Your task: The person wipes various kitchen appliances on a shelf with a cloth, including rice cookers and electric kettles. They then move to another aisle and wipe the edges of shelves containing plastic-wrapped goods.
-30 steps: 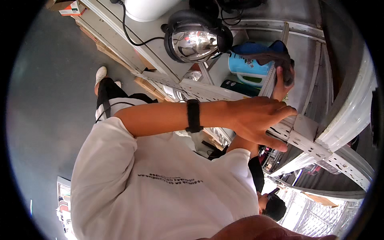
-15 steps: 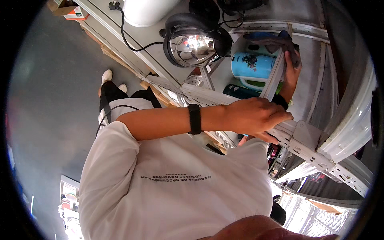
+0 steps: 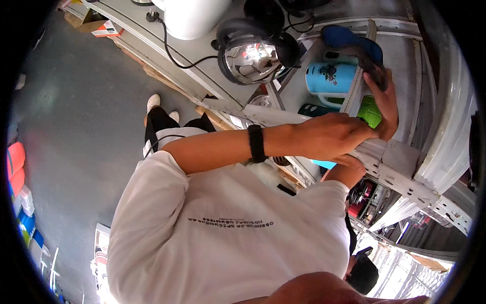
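Note:
My left hand [image 3: 343, 135] rests across the white perforated shelf beam [image 3: 410, 180], fingers curled over it. Farther up, my right hand [image 3: 382, 96] holds a blue and dark-grey cloth [image 3: 354, 43] over a slim white divider rail [image 3: 353, 93]. Just left of the rail lies a light-blue kettle-like vessel [image 3: 328, 78] with a floral print and white handle, above a dark green item [image 3: 314, 110]. A bright green object [image 3: 370, 112] shows beside my right wrist, partly hidden.
A steel-and-black kettle [image 3: 250, 61], a white appliance [image 3: 187, 15] and plugged cords stand on the upper-left shelf [image 3: 202, 81]. An orange-and-white box [image 3: 107, 29] lies at top left. Another person [image 3: 362, 273] shows at lower right. Goods [image 3: 17, 172] line the far left.
My right hand and the cloth have moved up along the divider rail. My left hand stays on the beam with a slightly shifted grip. The camera view has shifted slightly.

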A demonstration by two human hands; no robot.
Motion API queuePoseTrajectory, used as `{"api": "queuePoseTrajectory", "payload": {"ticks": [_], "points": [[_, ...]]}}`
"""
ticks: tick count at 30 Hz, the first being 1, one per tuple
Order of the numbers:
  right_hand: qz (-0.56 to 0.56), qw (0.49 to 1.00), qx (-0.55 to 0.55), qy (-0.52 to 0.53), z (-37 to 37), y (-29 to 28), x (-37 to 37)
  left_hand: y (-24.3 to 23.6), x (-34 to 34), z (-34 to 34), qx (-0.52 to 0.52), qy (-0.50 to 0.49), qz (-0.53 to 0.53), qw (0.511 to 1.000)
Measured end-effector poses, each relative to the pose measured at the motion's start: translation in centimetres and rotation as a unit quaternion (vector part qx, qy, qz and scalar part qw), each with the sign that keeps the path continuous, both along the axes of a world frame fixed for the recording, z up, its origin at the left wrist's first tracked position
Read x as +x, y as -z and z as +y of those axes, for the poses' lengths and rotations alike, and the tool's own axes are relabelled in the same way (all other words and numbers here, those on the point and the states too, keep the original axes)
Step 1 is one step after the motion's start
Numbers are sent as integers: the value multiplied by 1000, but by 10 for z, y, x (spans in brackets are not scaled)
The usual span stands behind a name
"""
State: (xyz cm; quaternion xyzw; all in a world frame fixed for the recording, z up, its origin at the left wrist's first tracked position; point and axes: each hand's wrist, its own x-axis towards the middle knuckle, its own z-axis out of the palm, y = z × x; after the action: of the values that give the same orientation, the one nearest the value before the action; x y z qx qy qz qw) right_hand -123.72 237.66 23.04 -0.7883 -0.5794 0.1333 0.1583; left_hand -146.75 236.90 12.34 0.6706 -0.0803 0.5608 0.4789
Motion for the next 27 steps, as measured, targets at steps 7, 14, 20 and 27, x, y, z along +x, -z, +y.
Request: {"api": "queuePoseTrajectory", "payload": {"ticks": [7, 14, 20, 27], "points": [[-61, 994, 9, 91, 34, 12, 50, -4, -2, -2, -28, 26, -34, 999], [-186, 954, 104, 210, 56, 57, 195, -11, -8, -12, -25, 30, -28, 999], [-25, 988, 91, 122, 19, 53, 123, -3, 3, -11, -7, -13, -9, 1000], [280, 873, 275, 289, -120, 113, 52, -2, -6, -3, 52, -150, 60, 985]]}}
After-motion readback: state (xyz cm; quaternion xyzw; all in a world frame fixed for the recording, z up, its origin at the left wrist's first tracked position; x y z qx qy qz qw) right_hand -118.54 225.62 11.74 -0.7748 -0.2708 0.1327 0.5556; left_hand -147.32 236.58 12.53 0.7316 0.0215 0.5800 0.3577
